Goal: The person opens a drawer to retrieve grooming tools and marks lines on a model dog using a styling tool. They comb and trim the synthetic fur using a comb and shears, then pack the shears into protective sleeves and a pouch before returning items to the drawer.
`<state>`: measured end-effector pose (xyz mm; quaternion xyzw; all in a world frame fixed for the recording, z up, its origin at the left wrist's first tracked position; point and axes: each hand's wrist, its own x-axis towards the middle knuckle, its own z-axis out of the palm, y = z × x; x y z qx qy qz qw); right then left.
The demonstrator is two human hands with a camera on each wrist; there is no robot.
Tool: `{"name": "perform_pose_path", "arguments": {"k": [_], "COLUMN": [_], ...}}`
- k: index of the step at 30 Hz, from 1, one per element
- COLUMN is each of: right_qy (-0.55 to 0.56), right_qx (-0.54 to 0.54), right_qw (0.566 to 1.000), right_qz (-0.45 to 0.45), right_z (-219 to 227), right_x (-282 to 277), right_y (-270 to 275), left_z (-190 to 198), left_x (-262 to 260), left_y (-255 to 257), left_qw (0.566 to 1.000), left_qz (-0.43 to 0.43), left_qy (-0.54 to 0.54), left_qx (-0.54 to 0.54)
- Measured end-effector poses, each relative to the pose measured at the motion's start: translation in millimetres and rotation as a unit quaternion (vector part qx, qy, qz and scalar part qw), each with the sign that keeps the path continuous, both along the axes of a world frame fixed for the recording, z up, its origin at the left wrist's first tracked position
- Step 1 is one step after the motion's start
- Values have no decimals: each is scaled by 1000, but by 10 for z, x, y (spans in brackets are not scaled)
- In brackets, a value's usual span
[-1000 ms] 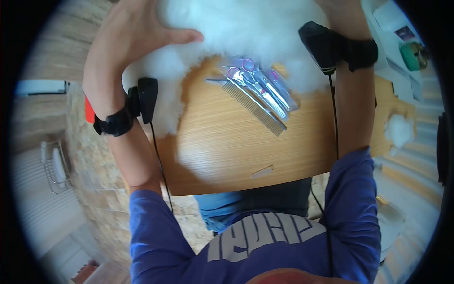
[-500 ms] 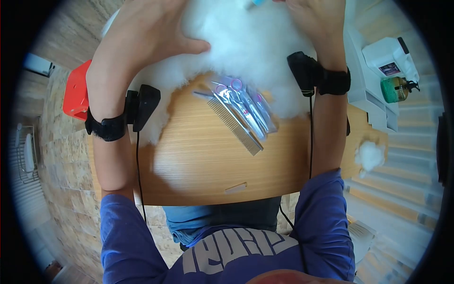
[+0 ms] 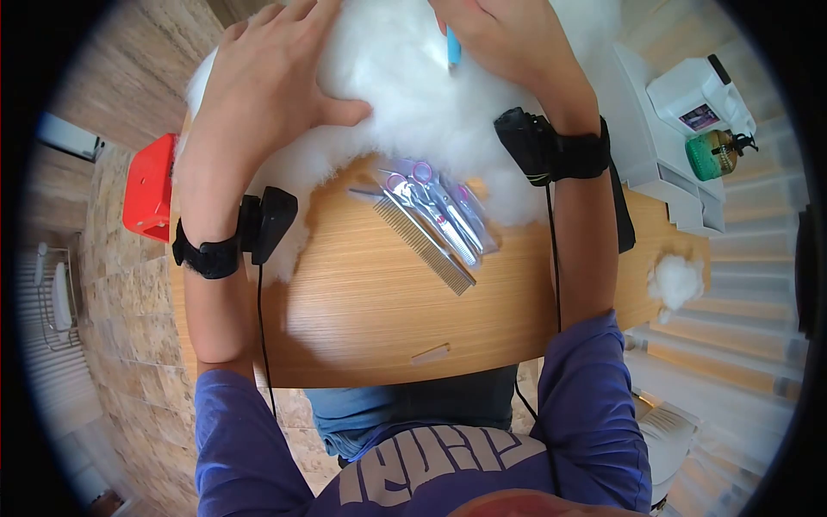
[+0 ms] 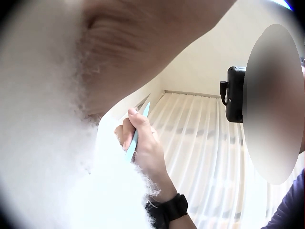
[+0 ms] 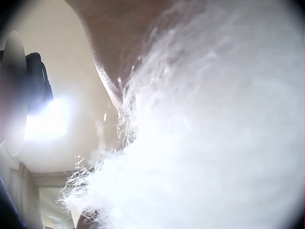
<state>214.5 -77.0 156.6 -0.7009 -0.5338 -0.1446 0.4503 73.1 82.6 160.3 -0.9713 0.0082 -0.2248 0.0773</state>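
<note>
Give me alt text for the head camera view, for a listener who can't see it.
A person's right hand holds a slim light-blue object at a mass of fluffy white material, with the left hand resting on the fluff, thumb spread. Nearer the person, a metal comb and plastic-wrapped scissors lie on a wooden table.

the head view crops the white fluff [image 3: 401,69] (right fingers [image 4: 127,131] too).
</note>
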Motion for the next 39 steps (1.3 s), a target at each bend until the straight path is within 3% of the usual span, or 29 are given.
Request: {"name": "perform_pose_path", "arguments": {"k": [4, 7, 9, 10, 12, 15, 19, 21, 25, 27, 30, 34, 36, 39], "right_qy": [-21, 40, 176, 175, 201, 265, 233, 163, 124, 120, 68, 5, -24, 2], "right_qx": [-75, -111, -102, -100, 44, 130, 158, 103, 104, 56, -6, 1, -55, -125], "right_qw": [997, 993, 979, 979, 976, 955, 957, 981, 987, 990, 998, 999, 998, 991], "right_qz": [15, 28, 32, 30, 72, 28, 64, 24, 1, 46, -3, 34, 23, 48], "right_z": [10, 32, 56, 33, -18, 26, -93, -119, -140, -133, -88, -117, -105, -43], "right_x": [68, 55, 33, 64, 116, 98, 176, 159, 191, 193, 145, 175, 194, 181], "right_y": [-38, -86, -83, -78, -48, -66, 30, 40, 38, 11, -5, 9, -9, -68], "left_z": [69, -25, -139, -199, -208, -197, -194, -182, -189, -203, -209, -212, -222, -241], "left_x": [-37, 62, 109, 116, 125, 127, 146, 140, 160, 160, 164, 168, 167, 182], "left_y": [-101, 78, 246, 293, 297, 267, 293, 295, 301, 313, 320, 329, 338, 356], "left_qw": [999, 999, 1000, 1000, 999, 1000, 1000, 1000, 1000, 1000, 1000, 1000, 1000, 1000], "left_qz": [29, 18, 1, -14, -31, -7, -14, -15, -8, -8, -17, -18, -20, -19], "left_qy": [26, 27, 25, -1, -28, -1, -6, -3, 5, 5, -7, -4, -7, -9], "left_qx": [-18, -19, -17, 4, 26, -8, -2, -4, -6, -8, -8, -5, -6, -7]}}
